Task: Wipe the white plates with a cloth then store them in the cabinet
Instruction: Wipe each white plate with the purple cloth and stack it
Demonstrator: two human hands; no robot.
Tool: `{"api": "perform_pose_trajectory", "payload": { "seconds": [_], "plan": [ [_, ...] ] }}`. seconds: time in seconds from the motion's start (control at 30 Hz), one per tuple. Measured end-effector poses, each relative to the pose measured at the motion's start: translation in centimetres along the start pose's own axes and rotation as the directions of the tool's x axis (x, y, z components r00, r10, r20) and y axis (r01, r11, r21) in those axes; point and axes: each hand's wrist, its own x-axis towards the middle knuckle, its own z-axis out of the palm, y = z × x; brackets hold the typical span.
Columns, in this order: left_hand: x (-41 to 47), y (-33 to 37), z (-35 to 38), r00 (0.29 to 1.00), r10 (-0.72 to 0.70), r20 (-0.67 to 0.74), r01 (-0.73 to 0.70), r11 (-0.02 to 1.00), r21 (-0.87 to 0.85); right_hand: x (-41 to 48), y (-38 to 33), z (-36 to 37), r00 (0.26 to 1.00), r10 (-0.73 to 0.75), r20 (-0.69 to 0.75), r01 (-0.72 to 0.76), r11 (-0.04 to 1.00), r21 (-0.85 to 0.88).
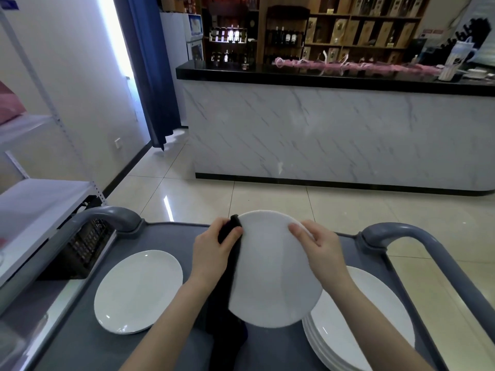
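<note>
head view. item: white plate (273, 274), held tilted over cart (80, 344), btw both hands. right hand (318, 245): fingers curled over the far-right rim. left hand (214, 253): pinches black cloth (227, 338) onto the left rim. method: keep right grip firm, turn plate, run cloth round rim, then face & back. count: plate in hand 1; single plate (139, 290) lying left 1; stack (375, 317) right, several, no. unclear; cloth 1.

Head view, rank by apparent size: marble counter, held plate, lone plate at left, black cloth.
1. marble counter
2. held plate and lone plate: look alike, held one nearer the camera, so unranked
3. black cloth, partly hidden
</note>
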Motion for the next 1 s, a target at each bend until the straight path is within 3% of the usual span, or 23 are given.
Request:
{"api": "perform_pose_trajectory", "payload": {
  "seconds": [0.1, 0.23, 0.37, 0.5, 0.57, 0.67, 0.77, 0.9, 1.0],
  "plan": [
    [-0.5, -0.5, -0.3, 0.999, -0.026, -0.018, 0.025, 0.997, -0.068, -1.3, 0.7, 0.4, 0.978, 0.126, -0.163, -0.103, 0.984, 0.143],
    [-1.0, -1.1, -0.6, 0.999, 0.017, 0.037, -0.014, 0.997, -0.075, -2.9, 1.5, 1.0, 0.95, 0.235, -0.204, -0.179, 0.948, 0.262],
    [-0.5, -0.8, -0.9, 0.987, 0.076, 0.141, -0.077, 0.997, 0.0, -2.5, 1.2, 0.4, 0.99, 0.127, -0.066, -0.118, 0.985, 0.128],
    [0.3, 1.0, -0.4, 0.883, 0.259, 0.391, -0.357, 0.912, 0.2, -1.6, 0.4, 0.3, 0.98, 0.049, 0.193, -0.042, 0.998, -0.04],
    [0.4, 1.3, 0.1, 0.866, 0.284, 0.411, -0.395, 0.893, 0.216, -1.6, 0.4, 0.5, 0.977, 0.043, 0.21, -0.033, 0.998, -0.051],
    [0.4, 0.9, 0.2, 0.932, 0.24, 0.271, -0.299, 0.933, 0.202, -1.9, 0.3, 0.5, 0.993, 0.042, 0.11, -0.044, 0.999, 0.024],
    [0.2, -0.1, -0.2, 0.988, 0.1, 0.119, -0.116, 0.983, 0.145, -2.4, 0.6, 0.5, 0.994, 0.087, -0.063, -0.08, 0.992, 0.102],
    [-1.5, -1.7, 0.5, 0.993, -0.116, -0.029, 0.114, 0.992, -0.049, -3.3, 0.8, 1.6, 0.901, 0.238, -0.362, -0.149, 0.955, 0.257],
    [-2.3, -2.0, 0.9, 0.981, -0.179, -0.069, 0.168, 0.975, -0.147, -3.6, 0.7, 1.8, 0.918, 0.184, -0.351, -0.118, 0.972, 0.203]
  ]
}}
